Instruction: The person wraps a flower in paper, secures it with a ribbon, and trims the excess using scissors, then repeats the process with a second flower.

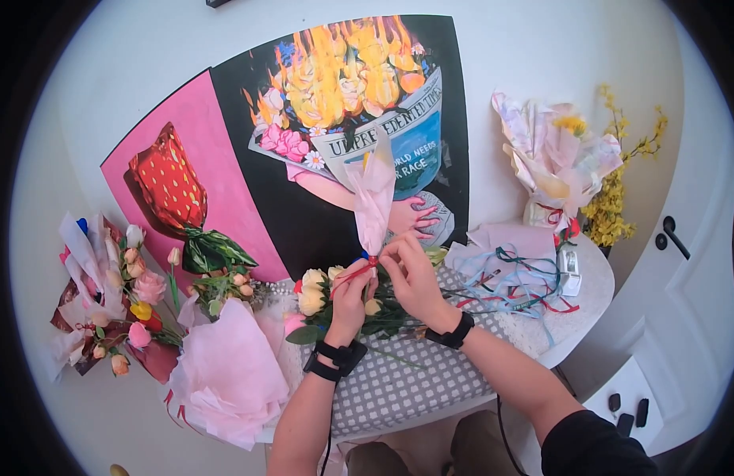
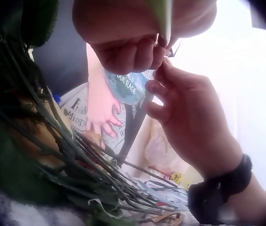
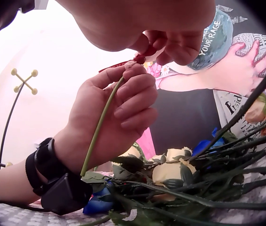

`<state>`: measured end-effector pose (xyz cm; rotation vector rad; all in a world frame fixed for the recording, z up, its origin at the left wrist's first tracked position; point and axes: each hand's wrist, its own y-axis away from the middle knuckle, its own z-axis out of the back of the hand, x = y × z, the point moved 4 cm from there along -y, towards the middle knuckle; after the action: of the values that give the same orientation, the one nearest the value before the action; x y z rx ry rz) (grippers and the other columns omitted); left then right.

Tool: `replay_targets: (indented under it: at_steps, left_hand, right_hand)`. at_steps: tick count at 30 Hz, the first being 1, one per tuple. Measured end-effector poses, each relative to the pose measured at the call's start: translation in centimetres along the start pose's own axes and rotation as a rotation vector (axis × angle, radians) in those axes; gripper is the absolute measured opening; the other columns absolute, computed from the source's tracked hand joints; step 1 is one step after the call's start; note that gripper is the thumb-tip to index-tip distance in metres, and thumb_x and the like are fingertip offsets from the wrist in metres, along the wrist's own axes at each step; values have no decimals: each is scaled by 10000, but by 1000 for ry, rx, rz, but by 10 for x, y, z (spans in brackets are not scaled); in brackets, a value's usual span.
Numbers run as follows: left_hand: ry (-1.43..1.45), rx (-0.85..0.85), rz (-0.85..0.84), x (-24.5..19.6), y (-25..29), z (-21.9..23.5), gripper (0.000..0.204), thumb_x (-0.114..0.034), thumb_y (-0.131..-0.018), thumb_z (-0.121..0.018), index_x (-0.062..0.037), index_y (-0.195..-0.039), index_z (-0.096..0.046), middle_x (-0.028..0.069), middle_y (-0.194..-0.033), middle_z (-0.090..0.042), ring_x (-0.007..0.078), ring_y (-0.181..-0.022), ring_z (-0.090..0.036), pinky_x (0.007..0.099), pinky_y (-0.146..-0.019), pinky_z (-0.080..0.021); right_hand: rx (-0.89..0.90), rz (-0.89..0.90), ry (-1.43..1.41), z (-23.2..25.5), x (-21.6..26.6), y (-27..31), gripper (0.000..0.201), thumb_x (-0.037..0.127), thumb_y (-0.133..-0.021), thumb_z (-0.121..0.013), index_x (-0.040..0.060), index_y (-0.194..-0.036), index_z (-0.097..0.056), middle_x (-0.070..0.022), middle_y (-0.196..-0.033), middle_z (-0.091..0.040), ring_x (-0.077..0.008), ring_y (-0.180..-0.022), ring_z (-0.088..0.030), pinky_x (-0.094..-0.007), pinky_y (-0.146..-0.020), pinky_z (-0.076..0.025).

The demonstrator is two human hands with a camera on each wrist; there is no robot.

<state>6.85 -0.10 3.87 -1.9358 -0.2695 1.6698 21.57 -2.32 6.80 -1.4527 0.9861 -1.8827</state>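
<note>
A single flower wrapped in pale pink paper (image 1: 372,202) stands upright above the table, a bit of yellow showing near its top. My left hand (image 1: 349,305) curls round its base, and the green stem (image 3: 102,122) runs down out of that grip. Red ribbon (image 1: 373,260) is knotted about the neck of the wrapping, one tail slanting down to the left. At the knot, my right hand (image 1: 415,278) pinches the ribbon between thumb and fingertips. The right wrist view shows both hands' fingertips meeting at the red knot (image 3: 139,59).
Cream roses (image 1: 311,299) and long loose stems lie below my hands on a checked cloth (image 1: 415,385). To the right are tangled ribbons (image 1: 514,278) and a white tape dispenser (image 1: 569,272). Pink paper (image 1: 228,373) and more flowers (image 1: 149,287) occupy the left.
</note>
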Motion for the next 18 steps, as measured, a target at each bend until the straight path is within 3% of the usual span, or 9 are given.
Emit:
replay_targets:
  at_steps: [8, 13, 16, 18]
  left_hand:
    - [-108, 15, -56, 0, 0, 1, 191, -155, -1010, -523, -21, -887, -582, -9, -701, -483, 75, -614, -448, 241, -568, -327]
    - [-69, -46, -3, 4, 2, 2, 185, -140, -1005, -526, -28, -863, -564, -5, -712, -499, 80, -618, -454, 242, -580, -344]
    - [-42, -43, 5, 7, 1, 2, 210, -173, -1041, -511, -49, -877, -553, -18, -708, -485, 68, -619, -446, 228, -572, -333]
    - [-46, -26, -2, 6, 0, 2, 216, -179, -1065, -491, -69, -886, -543, -30, -708, -474, 52, -624, -439, 211, -566, -320]
  right_hand:
    - [-23, -38, -90, -2, -15, 1, 74, 55, -983, -613, -9, -975, -577, -84, -913, -511, -184, -755, -557, -284, -629, -431]
    - [-13, -82, -192, -4, -23, 0, 65, 59, -976, -630, 4, -987, -597, -58, -929, -523, -143, -769, -552, -268, -618, -429]
    - [-48, -33, -100, 4, 4, -4, 69, 53, -957, -652, 10, -994, -612, -66, -958, -535, -152, -748, -554, -264, -598, -434]
    - [-173, 44, 22, 10, 12, -2, 84, 58, -930, -685, 21, -983, -631, -65, -943, -547, -147, -695, -550, -273, -572, -430]
